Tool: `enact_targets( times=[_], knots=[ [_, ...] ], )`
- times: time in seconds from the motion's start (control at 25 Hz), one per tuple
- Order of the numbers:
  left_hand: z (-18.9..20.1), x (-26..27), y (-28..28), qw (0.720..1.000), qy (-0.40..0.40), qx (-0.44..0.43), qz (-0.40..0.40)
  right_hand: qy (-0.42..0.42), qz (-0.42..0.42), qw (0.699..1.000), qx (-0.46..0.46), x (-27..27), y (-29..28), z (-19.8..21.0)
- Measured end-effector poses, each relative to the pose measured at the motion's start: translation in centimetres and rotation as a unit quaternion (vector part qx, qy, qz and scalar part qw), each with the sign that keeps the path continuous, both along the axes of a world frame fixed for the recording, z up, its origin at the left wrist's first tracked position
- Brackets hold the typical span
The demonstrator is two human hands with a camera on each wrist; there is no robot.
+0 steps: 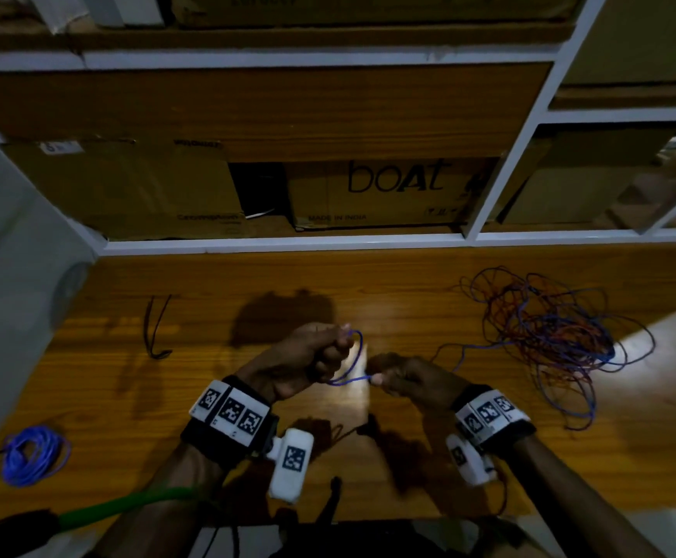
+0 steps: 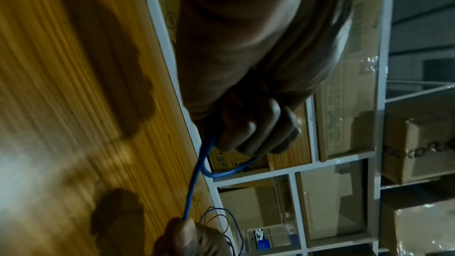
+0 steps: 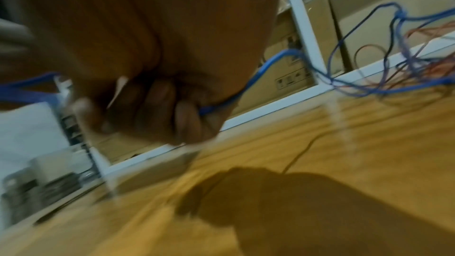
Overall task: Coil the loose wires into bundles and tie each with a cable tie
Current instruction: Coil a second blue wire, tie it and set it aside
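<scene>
- Where the view begins, nearest the person at 6 o'clock, both forearms come up over the wooden table (image 1: 408,283), wrist cameras strapped on.
- At 8 o'clock near the front edge lies a coiled blue bundle (image 1: 32,455); whether it already carries a tie cannot be told.
- At the centre, the left hand (image 1: 308,362) is curled round the blue wire (image 1: 358,358), its fingers (image 2: 248,135) folded over a first small loop that curves out below them.
- Just to its right, the right hand (image 1: 412,380) pinches the same wire between thumb and fingertips (image 3: 187,116); the short span between the hands runs roughly 11 to 5 o'clock.
- From the right hand's grip the free length trails off toward 2 o'clock, so the wire's long axis leads away rightward and the right hand is the nearer one to feed it.
- That run ends in the tangle of loose wires (image 1: 553,336), blue and reddish strands mixed, well apart from the hands at 2 o'clock.
- My reading: coiling has only begun, and each next turn must be drawn from the right toward the left hand's loop; snagging in the tangle is the likely risk.
- At 10 o'clock two dark cable ties (image 1: 155,328) lie on the table, nearer the left hand.
- Farthest, at 12 o'clock, a white shelf (image 1: 288,245) holds cardboard boxes (image 1: 376,195).
</scene>
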State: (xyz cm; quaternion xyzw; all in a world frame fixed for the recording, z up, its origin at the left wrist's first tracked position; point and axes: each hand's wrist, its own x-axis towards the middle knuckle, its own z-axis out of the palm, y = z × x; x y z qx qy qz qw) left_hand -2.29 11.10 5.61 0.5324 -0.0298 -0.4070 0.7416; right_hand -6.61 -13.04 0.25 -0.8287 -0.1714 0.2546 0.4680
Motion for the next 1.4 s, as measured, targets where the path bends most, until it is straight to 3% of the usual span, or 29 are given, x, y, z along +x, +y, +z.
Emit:
enact_targets(
  times=[0.24,0.36,0.44,0.64,0.84,1.08,1.24,1.4],
  knots=[
    [0.5,-0.8,0.5,0.993,-0.017,0.059,-0.1,0.048,0.014,0.994,-0.094,3.0,-3.5,0.5],
    [-1.0,-2.0,-1.3,0.976,-0.025,0.178,-0.125,-0.063,0.01,0.973,-0.223,4.7,-3.5,1.1],
    [-2.0,-2.3,-2.4,0.971,-0.011,0.214,-0.108,-0.111,-0.005,0.958,-0.264,5.4,-2.5,1.4],
    [-3.4,-1.6,-4.4,0.978,0.036,0.206,-0.002,-0.171,-0.099,0.965,-0.171,4.5,-0.7,1.8],
    [-4.8,-1.2,-6.4,0.973,0.04,0.177,0.145,-0.176,-0.127,0.975,-0.049,2.8,1.3,2.6],
    [-3.1,-1.0,-8.1,0.954,0.091,0.021,0.284,-0.181,-0.181,0.966,0.031,0.7,4.0,1.6],
    [-2.9,-1.2,-8.1,0.946,0.144,-0.052,0.285,-0.178,-0.244,0.953,0.001,1.0,4.2,1.2],
    [-4.1,-0.7,-7.7,0.962,0.068,0.012,0.266,-0.224,-0.224,0.948,-0.026,0.8,4.3,0.3]
  ],
)
